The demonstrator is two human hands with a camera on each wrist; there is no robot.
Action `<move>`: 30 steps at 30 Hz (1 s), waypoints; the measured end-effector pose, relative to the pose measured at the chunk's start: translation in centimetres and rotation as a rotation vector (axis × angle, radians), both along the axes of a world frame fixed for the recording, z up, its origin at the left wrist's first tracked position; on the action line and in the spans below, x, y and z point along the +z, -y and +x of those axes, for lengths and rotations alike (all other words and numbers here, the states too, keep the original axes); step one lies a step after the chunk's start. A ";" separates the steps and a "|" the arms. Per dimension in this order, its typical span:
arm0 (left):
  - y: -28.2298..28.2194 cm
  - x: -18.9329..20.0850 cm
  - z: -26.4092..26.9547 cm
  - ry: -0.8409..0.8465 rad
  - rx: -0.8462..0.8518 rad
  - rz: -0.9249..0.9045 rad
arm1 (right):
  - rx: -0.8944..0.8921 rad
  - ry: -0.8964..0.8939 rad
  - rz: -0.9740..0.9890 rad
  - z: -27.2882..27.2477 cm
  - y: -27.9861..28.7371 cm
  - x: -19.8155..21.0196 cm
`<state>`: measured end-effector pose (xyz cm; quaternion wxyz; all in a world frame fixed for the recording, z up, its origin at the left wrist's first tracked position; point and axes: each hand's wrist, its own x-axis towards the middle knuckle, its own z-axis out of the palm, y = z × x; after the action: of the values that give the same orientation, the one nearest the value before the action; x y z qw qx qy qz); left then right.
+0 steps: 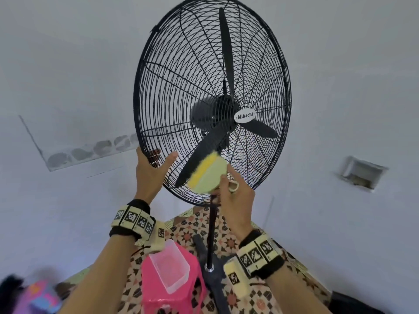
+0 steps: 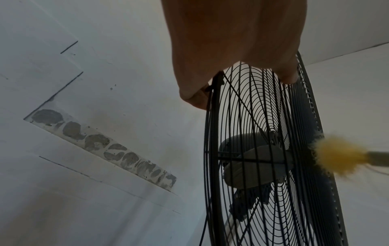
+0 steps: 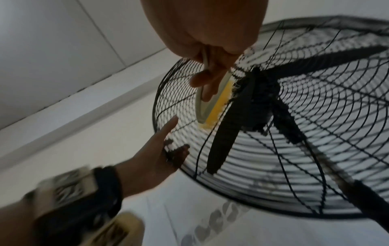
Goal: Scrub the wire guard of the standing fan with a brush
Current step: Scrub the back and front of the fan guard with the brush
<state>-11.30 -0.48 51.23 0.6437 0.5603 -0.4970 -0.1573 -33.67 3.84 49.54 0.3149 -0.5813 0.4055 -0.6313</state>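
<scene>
Scrubbing under way on lower front of wire guard (image 1: 181, 71), yellow bristles of brush (image 1: 205, 174) pressed to wires just below hub badge

Right hand (image 1: 233, 198) curled round pale brush handle; left hand (image 1: 150, 171) steadying guard's lower-left rim (image 1: 136, 123), fingers hooked behind, thumb out in front. Next, likely: sweeping along rings toward uncleaned wires, rim kept braced against wobble on stand pole (image 1: 212, 227), bristles kept off blades
</scene>
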 end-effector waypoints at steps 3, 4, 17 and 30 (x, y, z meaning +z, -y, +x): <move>0.3 -0.1 0.1 0.001 -0.009 0.005 | -0.129 0.061 -0.012 0.2 1.5 1.0; 0.3 -0.2 0.3 0.003 -0.012 0.014 | -0.128 0.029 -0.015 0.7 1.3 0.7; 0.4 -0.2 1.3 0.018 -0.051 0.080 | -0.158 -0.005 0.002 2.5 -0.4 -1.2; 0.0 -0.1 0.0 -0.001 -0.008 0.069 | -0.139 0.010 0.012 3.1 -2.6 -1.4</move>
<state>-11.30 -0.46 51.12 0.6235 0.5801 -0.4931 -0.1774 -30.53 6.43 48.16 0.2758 -0.5467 0.4468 -0.6522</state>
